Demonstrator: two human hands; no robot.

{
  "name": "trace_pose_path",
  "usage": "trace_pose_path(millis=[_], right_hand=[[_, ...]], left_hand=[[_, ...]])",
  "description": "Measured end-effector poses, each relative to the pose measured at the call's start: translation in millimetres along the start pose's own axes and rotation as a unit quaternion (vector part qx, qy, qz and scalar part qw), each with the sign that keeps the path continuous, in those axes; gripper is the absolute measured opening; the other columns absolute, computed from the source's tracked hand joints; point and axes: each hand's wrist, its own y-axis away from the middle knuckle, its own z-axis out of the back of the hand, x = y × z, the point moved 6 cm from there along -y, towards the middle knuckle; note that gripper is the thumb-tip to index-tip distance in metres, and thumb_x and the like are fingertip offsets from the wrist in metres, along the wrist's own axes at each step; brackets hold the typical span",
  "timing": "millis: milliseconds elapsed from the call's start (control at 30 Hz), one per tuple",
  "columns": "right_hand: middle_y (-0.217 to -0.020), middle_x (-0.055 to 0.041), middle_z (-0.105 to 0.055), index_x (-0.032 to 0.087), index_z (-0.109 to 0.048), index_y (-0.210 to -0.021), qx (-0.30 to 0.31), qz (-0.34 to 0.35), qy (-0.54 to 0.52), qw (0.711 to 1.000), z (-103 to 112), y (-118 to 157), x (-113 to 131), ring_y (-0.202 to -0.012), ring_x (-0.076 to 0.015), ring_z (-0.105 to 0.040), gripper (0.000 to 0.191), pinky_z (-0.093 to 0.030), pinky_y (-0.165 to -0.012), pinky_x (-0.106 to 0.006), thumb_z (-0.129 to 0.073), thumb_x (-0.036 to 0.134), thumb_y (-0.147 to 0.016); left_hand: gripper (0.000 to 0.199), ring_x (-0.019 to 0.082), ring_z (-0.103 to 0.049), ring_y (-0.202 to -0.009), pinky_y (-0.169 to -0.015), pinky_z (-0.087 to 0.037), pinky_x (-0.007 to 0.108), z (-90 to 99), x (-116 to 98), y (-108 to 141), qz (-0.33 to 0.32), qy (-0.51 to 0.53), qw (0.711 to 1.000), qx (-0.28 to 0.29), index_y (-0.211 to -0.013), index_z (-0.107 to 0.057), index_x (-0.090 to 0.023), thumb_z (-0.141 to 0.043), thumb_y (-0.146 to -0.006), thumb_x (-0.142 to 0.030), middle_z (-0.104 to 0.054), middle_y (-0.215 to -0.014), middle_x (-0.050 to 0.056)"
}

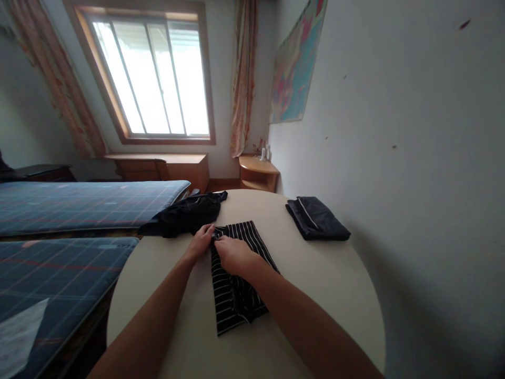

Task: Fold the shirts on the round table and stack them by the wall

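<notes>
A black garment with white stripes [226, 310] lies partly folded on the round cream table [315, 295], its kind not clear from here. At its far left corner my left hand [201, 242] is closed on the cloth edge. Right beside it, my right hand [234, 255] pinches the same fabric, and the two hands almost touch. My right hand and forearm hide part of the stripes. The fabric between the hands is bunched.
A crumpled black garment [189, 213] hangs over the table's far left edge. Toward the far right lies a folded dark garment [317, 218]. Plaid mattresses [87, 205] stand to the left, a white wall [414, 158] to the right. A corner shelf [258, 166] is beyond the table.
</notes>
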Motion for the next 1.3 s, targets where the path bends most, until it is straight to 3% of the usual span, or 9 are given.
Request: trace_pose_path(millis=[200,300,433,600,733,833,1033,1167,1300], right_hand=[[-0.128,-0.0184,-0.062,0.011,-0.059,-0.124,-0.028,0.011,-0.056,0.998,-17.3,-3.0,8.3,-0.115,-0.0285,-0.063,0.036,-0.05,-0.094,-0.04,-0.054,0.024,-0.091],[-0.126,-0.0152,-0.065,0.014,-0.061,-0.121,-0.035,0.063,-0.102,0.992,-24.7,1.3,7.5,-0.117,-0.0265,-0.062,0.032,-0.048,-0.097,-0.037,-0.054,0.027,-0.092],[-0.114,-0.0081,-0.07,0.019,-0.064,-0.112,-0.09,0.07,-0.139,0.984,-15.8,16.7,-17.0,-0.109,-0.0207,-0.065,0.025,-0.046,-0.096,-0.032,-0.046,0.018,-0.095],[-0.14,-0.0142,-0.056,0.016,-0.056,-0.132,-0.116,0.057,-0.125,0.984,-27.4,44.3,-41.5,-0.135,-0.0266,-0.045,0.047,-0.029,-0.115,-0.044,-0.049,0.047,-0.097],[-0.155,-0.0132,-0.039,0.016,-0.044,-0.146,-0.082,0.063,-0.102,0.989,-54.8,57.6,-41.1,-0.149,-0.0276,-0.022,0.064,-0.009,-0.122,-0.05,-0.036,0.059,-0.099],[-0.159,-0.0109,-0.034,0.018,-0.037,-0.151,-0.083,0.06,-0.094,0.99,-61.5,61.3,-45.0,-0.151,-0.0262,-0.017,0.068,-0.006,-0.123,-0.048,-0.035,0.061,-0.098],[-0.158,-0.0071,-0.037,0.024,-0.041,-0.149,-0.076,0.047,-0.098,0.991,-53.0,68.0,-79.3,-0.149,-0.0254,-0.021,0.064,-0.007,-0.123,-0.05,-0.042,0.06,-0.096],[-0.153,-0.0072,-0.045,0.024,-0.049,-0.143,-0.095,0.04,-0.115,0.988,-42.9,73.8,-93.9,-0.147,-0.025,-0.029,0.056,-0.013,-0.122,-0.05,-0.045,0.055,-0.097],[-0.142,-0.0097,-0.056,0.021,-0.06,-0.131,-0.147,0.041,-0.112,0.982,-35.4,81.6,-84.3,-0.139,-0.025,-0.041,0.049,-0.015,-0.121,-0.048,-0.052,0.053,-0.095]], left_hand=[[0.051,0.028,-0.066,-0.108,-0.098,-0.049,0.04,-1.6,5.1,-0.7,0.019,0.0,1.0,0.018,-0.119,-0.064,-0.014,-0.065,-0.081,-0.048,-0.073,-0.108,0.012],[0.059,0.027,-0.066,-0.108,-0.098,-0.051,0.04,-4.6,3.7,2.8,0.007,-0.006,0.999,0.039,-0.131,-0.058,-0.014,-0.068,-0.079,-0.04,-0.072,-0.11,0.011],[0.057,0.03,-0.054,-0.127,-0.11,-0.042,0.044,-6.9,-13.8,12.3,-0.098,-0.128,0.987,0.023,-0.133,-0.058,-0.017,-0.066,-0.079,-0.035,-0.061,-0.133,0.012],[0.044,0.027,-0.041,-0.14,-0.118,-0.031,0.044,-30.2,-30.8,30.5,-0.211,-0.261,0.941,0.046,-0.131,-0.061,-0.023,-0.053,-0.091,-0.04,-0.048,-0.149,0.008],[0.043,0.026,-0.043,-0.138,-0.12,-0.025,0.045,-51.1,-19.4,35.3,-0.177,-0.291,0.935,0.095,-0.131,-0.062,-0.019,-0.044,-0.096,-0.037,-0.052,-0.145,0.01],[0.045,0.025,-0.041,-0.14,-0.12,-0.026,0.043,-53.9,-17.9,34.8,-0.171,-0.255,0.947,0.091,-0.133,-0.059,-0.017,-0.041,-0.097,-0.037,-0.051,-0.146,0.011],[0.045,0.024,-0.039,-0.141,-0.121,-0.025,0.041,-46.9,-29.7,37.6,-0.153,-0.18,0.971,0.03,-0.132,-0.059,-0.016,-0.037,-0.098,-0.036,-0.051,-0.147,0.012],[0.042,0.024,-0.05,-0.132,-0.115,-0.035,0.039,-54.9,-37.0,46.0,-0.122,-0.156,0.979,0.056,-0.132,-0.057,-0.017,-0.039,-0.095,-0.027,-0.058,-0.139,0.011],[0.031,0.023,-0.066,-0.109,-0.1,-0.047,0.036,-57.0,-42.8,51.2,-0.107,-0.175,0.976,0.071,-0.118,-0.063,-0.016,-0.046,-0.093,-0.02,-0.071,-0.115,0.011]])
